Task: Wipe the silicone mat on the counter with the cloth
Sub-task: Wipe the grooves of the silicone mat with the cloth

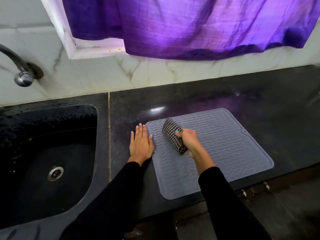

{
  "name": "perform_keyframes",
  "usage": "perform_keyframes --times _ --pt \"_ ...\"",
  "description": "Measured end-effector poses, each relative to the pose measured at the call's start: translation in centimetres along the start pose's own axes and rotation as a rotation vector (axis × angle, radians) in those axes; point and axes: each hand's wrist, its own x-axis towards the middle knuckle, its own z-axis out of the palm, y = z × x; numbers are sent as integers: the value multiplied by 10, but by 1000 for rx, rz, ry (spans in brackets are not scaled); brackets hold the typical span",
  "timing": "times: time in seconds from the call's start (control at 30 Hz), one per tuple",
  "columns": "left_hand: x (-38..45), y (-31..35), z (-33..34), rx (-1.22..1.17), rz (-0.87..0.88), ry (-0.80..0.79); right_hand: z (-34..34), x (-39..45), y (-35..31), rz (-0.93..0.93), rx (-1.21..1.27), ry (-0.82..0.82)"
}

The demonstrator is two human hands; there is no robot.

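Evidently mid-wipe: right hand (189,140) curled tight around a folded black-and-white checked cloth (174,136), gripping its near end, with the rest of the roll reaching up and away from the knuckles and pressed down onto the grey, wavy-ribbed rectangular silicone mat (225,153). Left hand (141,142) flat and holding nothing, fingers straight, palm on the dark polished stone counter (259,101) just beside the mat's left edge, fingertips touching or overlapping that edge, apparently to pin it. Mat lying flat on the counter, stretching right of and below the gripping fist, its near corner close to the counter's front lip. Black sink (52,153) well left of the flat hand, chrome tap (22,73) above it, purple curtain (190,26) hanging over the back wall. Only the upper-left patch under the cloth at present; probably next, sweeping rightward and toward the near edge, keeping pressure even across the ribs and the bracing palm firm against sliding.
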Motion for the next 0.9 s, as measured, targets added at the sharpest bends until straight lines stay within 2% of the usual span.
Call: perform_keyframes --times 0.03,0.1,0.2,0.27,0.33,0.47,0.57,0.6,0.63,0.7,0.73,0.77,0.83,0.9 --pt "1 0 1 22 -9 -6 -5 6 -6 -38 -14 54" --pt "0 1 4 51 -30 -7 -4 9 -8 -211 -247 115" --pt "-1 3 4 65 -33 27 22 -8 15 -401 -665 9" --pt "0 3 5 75 -40 46 42 -17 38 -530 -951 -6" --pt "1 4 7 90 -47 60 49 -11 51 -579 -1038 21" --pt "2 1 10 74 -42 111 44 -4 48 -629 -1084 -19" --pt "2 3 11 70 -46 135 24 3 38 -714 -912 -107" --pt "2 3 10 71 -52 130 15 8 32 -664 -778 -131" --pt "1 4 10 71 -56 120 7 16 24 -538 -590 -147" --pt "0 3 9 70 -56 112 -9 32 7 -186 -50 -161" --pt "0 3 9 70 -53 112 -15 39 2 -76 151 -125" --pt "0 2 10 71 -51 111 -19 41 -1 -53 192 -78" --pt "1 2 10 73 -54 108 -18 36 -6 -252 -142 -1" --pt "1 2 10 77 -56 104 -8 21 2 -448 -553 -28"
